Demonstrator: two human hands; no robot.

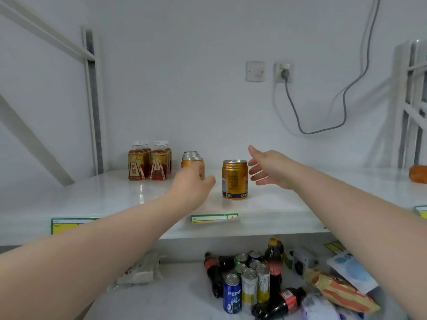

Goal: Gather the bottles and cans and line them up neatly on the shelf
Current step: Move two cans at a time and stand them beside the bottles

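A gold can (pixel 235 179) stands alone, upright, on the white upper shelf (pixel 115 195). My right hand (pixel 268 168) hovers just right of it, fingers spread, holding nothing. My left hand (pixel 193 184) reaches to the can's left, in front of a row of gold cans (pixel 190 157) that runs toward the wall; I cannot see whether its fingers touch the front one. Several orange-labelled bottles (pixel 149 161) stand in rows at the back left. On the lower shelf lie and stand cola bottles (pixel 272 262), a blue Pepsi can (pixel 231 294) and silver-yellow cans (pixel 255 285).
Snack bags (pixel 339 289) and a white packet (pixel 141 269) lie on the lower shelf beside the drinks. Price tags (pixel 213 218) line the upper shelf's front edge. An orange item (pixel 418 173) sits at the far right. A grey cable (pixel 323 107) hangs from a wall socket.
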